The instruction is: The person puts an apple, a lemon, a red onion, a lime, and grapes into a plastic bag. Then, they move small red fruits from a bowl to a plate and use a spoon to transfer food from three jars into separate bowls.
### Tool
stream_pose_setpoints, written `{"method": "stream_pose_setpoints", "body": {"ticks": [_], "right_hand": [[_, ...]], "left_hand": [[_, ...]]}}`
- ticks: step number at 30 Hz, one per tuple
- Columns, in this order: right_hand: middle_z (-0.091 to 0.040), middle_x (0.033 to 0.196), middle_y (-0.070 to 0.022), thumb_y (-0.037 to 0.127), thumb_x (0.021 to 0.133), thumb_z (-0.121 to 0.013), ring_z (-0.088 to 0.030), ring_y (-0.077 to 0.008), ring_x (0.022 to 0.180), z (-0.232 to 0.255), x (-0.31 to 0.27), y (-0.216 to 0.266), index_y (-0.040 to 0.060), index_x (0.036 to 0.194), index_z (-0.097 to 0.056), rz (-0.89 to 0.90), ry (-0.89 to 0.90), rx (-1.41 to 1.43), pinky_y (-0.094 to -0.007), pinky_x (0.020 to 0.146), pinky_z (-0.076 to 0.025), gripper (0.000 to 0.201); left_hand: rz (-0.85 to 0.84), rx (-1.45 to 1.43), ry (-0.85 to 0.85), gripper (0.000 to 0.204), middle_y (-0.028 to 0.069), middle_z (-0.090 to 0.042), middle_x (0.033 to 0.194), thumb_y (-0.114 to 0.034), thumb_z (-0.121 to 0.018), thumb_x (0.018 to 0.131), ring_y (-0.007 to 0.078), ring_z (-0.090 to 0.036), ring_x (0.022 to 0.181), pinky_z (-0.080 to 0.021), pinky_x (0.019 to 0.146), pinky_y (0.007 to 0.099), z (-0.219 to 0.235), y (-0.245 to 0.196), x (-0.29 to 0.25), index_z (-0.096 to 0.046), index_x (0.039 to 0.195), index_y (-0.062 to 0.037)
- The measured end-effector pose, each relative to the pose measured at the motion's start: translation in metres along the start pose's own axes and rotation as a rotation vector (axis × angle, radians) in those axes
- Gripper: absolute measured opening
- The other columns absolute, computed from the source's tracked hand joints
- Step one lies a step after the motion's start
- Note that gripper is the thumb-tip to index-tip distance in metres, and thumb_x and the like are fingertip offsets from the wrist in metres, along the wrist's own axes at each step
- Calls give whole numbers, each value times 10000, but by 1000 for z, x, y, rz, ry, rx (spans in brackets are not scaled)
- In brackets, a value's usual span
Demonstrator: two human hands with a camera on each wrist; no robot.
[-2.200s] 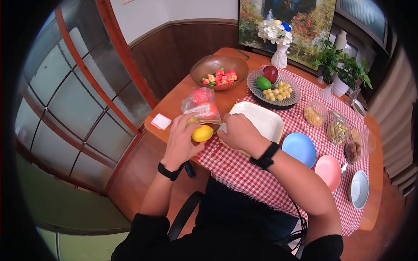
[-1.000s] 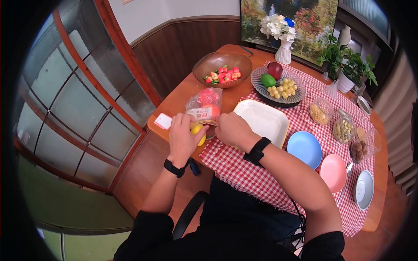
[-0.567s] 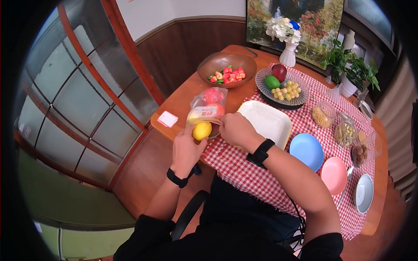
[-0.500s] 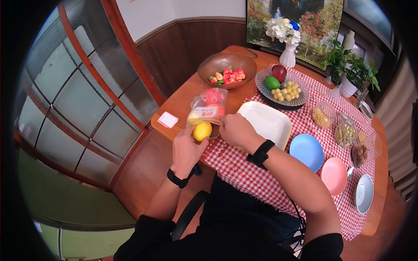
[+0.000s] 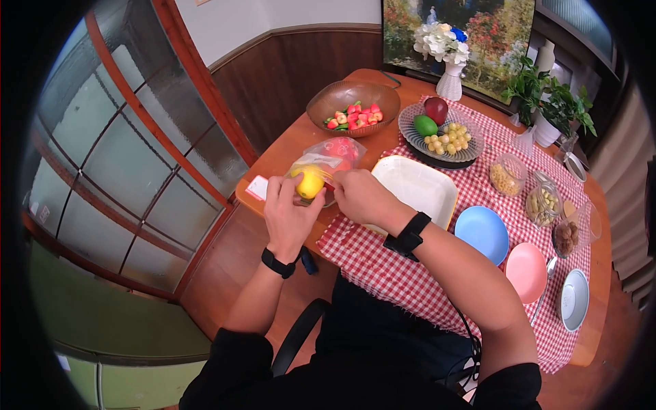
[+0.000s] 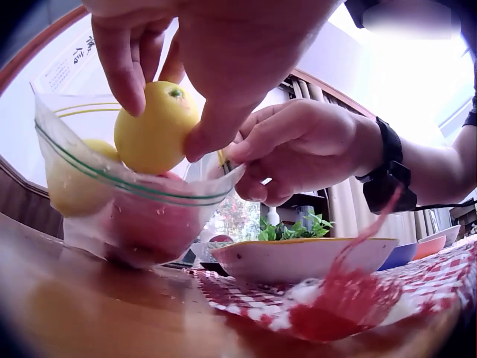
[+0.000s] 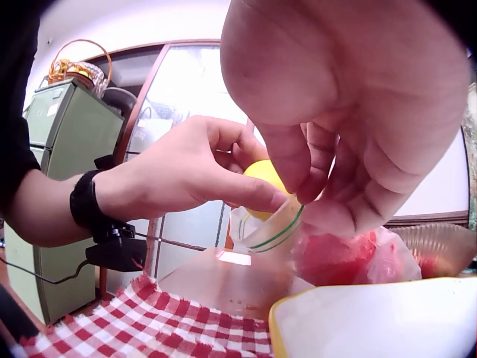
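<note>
My left hand (image 5: 287, 213) holds a lemon (image 5: 309, 182) between fingers and thumb, at the open mouth of a clear zip bag (image 6: 203, 212). In the left wrist view the lemon's lower side dips past the rim. The right hand (image 5: 369, 198) pinches the bag's edge by the green and yellow zip lines, clearest in the right wrist view. Inside the bag sit another yellow fruit (image 6: 80, 179) and red fruit (image 6: 149, 231). The bag rests on the wooden table (image 5: 273, 164) near its left edge.
A white tray (image 5: 417, 191) stands right of the bag. Behind are a brown bowl (image 5: 321, 113) of small red fruits and a glass fruit plate (image 5: 410, 130). Blue (image 5: 482, 236) and pink (image 5: 526, 272) plates, a grey bowl (image 5: 574, 301) and several jars stand on the checked cloth (image 5: 383, 273).
The left hand has moved the lemon up and away from me, from before the bag to its mouth. The right hand has stayed at the bag's edge.
</note>
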State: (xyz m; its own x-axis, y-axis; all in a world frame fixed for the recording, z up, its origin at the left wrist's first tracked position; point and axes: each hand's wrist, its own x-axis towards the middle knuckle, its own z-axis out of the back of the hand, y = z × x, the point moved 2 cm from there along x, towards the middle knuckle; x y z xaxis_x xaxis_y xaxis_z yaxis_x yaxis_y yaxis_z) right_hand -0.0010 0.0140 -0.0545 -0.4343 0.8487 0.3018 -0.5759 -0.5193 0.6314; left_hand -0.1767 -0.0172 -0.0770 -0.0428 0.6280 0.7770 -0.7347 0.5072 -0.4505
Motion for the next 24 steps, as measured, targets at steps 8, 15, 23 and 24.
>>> {"method": "stream_pose_setpoints", "body": {"ticks": [8,15,23,24], "right_hand": [[-688,888,-296,61,913,-581,-683,-468,883,7,-3,0,-50,940,-671,104,23,11,-524,808,-541,145],[-680,875,-291,103,937,-588,-682,-467,860,11,-2,-9,-46,910,-650,-24,-132,27,-525,771,-541,164],[-690,865,-293,122,945,-588,-693,-462,849,54,26,12,-55,881,-654,67,-345,24,-521,782,-549,199],[-692,848,-288,128,945,-588,-695,-460,844,60,27,15,-52,876,-655,-39,-277,-19,-517,779,-551,204]], "left_hand": [[32,214,51,440,135,-589,1008,-199,-882,695,355,-644,905,-543,737,440,-5,-3,8,-627,1015,-38],[110,284,73,444,107,-591,924,-221,-887,642,288,-631,823,-535,704,407,4,-4,13,-632,960,-45],[17,79,2,449,117,-632,974,-142,-871,676,258,-659,851,-565,756,372,27,-31,35,-677,1061,-18],[-12,54,-2,443,122,-640,988,-127,-868,681,259,-661,856,-568,765,371,30,-35,41,-679,1066,-12]]}}
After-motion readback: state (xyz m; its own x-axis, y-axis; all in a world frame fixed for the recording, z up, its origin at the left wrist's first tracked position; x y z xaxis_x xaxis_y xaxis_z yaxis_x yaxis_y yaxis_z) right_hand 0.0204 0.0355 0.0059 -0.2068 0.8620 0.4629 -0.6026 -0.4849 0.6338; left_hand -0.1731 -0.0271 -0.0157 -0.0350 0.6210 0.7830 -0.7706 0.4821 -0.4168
